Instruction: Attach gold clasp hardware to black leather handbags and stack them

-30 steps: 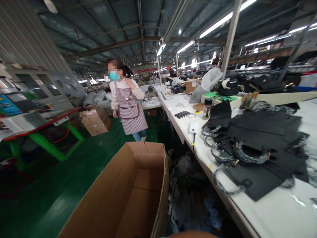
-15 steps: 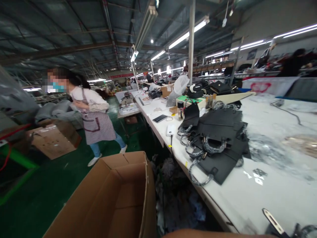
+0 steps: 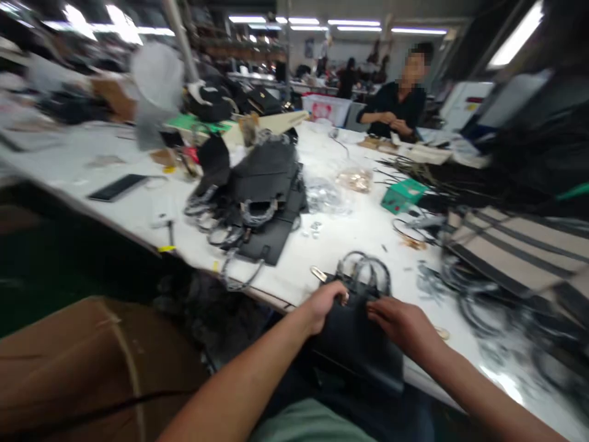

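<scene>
A black handbag [image 3: 356, 347] rests at the table's front edge, its lower part hanging toward my lap. Its two looped handles stand up, apparently in clear wrapping. My left hand [image 3: 324, 304] is closed at the bag's upper left, near a small gold-coloured spot. On the upper right, my right hand [image 3: 402, 322] has its fingers bent against the bag. Motion blur softens both hands' fingertips. A light strap end with a metal-looking plate [image 3: 318, 274] sticks out behind my left hand.
More black bags [image 3: 264, 190] with wrapped handles are piled on the white table [image 3: 354, 227]. Beige-and-black bag pieces [image 3: 519, 245] lie at right, near a green box [image 3: 404, 195]. A phone [image 3: 120, 187] lies left. A cardboard box [image 3: 83, 368] stands below. A co-worker [image 3: 398, 107] sits across.
The view has swung right and down from the aisle to the table. Both my hands and the handbag between them have come into view; the walking person is out of it.
</scene>
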{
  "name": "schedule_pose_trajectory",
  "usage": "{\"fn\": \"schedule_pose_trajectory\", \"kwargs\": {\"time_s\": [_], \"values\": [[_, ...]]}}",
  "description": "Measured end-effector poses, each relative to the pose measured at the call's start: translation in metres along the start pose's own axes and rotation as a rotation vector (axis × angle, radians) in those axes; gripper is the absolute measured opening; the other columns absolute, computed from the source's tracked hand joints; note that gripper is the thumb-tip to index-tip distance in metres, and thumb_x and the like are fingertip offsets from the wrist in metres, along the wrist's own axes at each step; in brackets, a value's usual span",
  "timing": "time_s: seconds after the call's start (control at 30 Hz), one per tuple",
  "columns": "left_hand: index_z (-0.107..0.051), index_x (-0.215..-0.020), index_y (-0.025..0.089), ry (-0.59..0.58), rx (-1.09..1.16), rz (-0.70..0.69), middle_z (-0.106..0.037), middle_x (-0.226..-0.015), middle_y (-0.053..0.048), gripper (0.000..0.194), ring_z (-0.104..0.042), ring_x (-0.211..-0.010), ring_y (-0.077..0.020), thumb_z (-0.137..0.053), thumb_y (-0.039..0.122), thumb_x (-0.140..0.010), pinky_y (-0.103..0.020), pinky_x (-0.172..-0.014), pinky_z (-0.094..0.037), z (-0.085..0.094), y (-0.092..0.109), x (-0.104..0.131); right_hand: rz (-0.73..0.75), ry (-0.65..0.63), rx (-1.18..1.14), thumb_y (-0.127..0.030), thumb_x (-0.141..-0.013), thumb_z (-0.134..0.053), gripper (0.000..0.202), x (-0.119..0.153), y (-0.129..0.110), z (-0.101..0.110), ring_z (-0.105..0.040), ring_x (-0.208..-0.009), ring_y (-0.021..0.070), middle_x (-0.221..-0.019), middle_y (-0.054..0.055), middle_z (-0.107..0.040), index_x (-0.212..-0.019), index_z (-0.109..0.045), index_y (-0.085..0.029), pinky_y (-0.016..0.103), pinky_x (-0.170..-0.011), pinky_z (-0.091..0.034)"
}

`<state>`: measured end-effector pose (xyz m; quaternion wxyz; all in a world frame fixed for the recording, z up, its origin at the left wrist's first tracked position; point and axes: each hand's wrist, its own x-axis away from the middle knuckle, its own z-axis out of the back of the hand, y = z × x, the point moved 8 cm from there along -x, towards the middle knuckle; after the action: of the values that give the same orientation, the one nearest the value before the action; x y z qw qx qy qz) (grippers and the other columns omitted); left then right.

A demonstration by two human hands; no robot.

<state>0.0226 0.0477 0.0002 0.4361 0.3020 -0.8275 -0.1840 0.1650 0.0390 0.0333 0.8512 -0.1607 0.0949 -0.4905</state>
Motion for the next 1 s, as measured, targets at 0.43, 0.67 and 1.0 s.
{"fn": "schedule_pose_trajectory", "kwargs": {"time_s": [0.43,0.67,1.0], "values": [[-0.065,-0.067,0.016,0.069,0.033,0.048,-0.066,-0.059,-0.002,0.017,-0.061,-0.054,-0.0194,-0.067,0.032,-0.061,-0.032,-0.060,-0.049,0.016,-0.013,-0.019,-0.136,0.117,-0.066,-0.027,-0.086,-0.064,0.016,-0.003,-0.002,0.014,-0.063,-0.073,0.0156,-0.088,0.000,-0.068,-0.102,-0.064,-0.025,0.026,-0.066,-0.046],[-0.067,-0.070,0.016,0.074,-0.006,-0.029,-0.066,-0.063,-0.001,0.019,-0.061,-0.059,-0.0187,-0.068,0.035,-0.065,-0.032,-0.064,-0.049,0.021,-0.013,-0.025,-0.060,0.067,-0.190,-0.021,-0.088,-0.062,0.009,-0.010,-0.004,0.015,-0.059,-0.072,0.0142,-0.084,0.000,-0.061,-0.096,-0.064,-0.024,0.025,-0.067,-0.045],[-0.068,-0.072,0.016,0.080,-0.012,-0.036,-0.068,-0.067,-0.002,0.019,-0.061,-0.061,-0.0188,-0.068,0.034,-0.066,-0.032,-0.066,-0.048,0.021,-0.012,-0.024,-0.071,0.105,-0.383,-0.021,-0.089,-0.064,0.007,-0.011,0.002,0.012,-0.061,-0.080,0.0158,-0.087,0.001,-0.064,-0.095,-0.067,-0.024,0.028,-0.076,-0.047]]}}
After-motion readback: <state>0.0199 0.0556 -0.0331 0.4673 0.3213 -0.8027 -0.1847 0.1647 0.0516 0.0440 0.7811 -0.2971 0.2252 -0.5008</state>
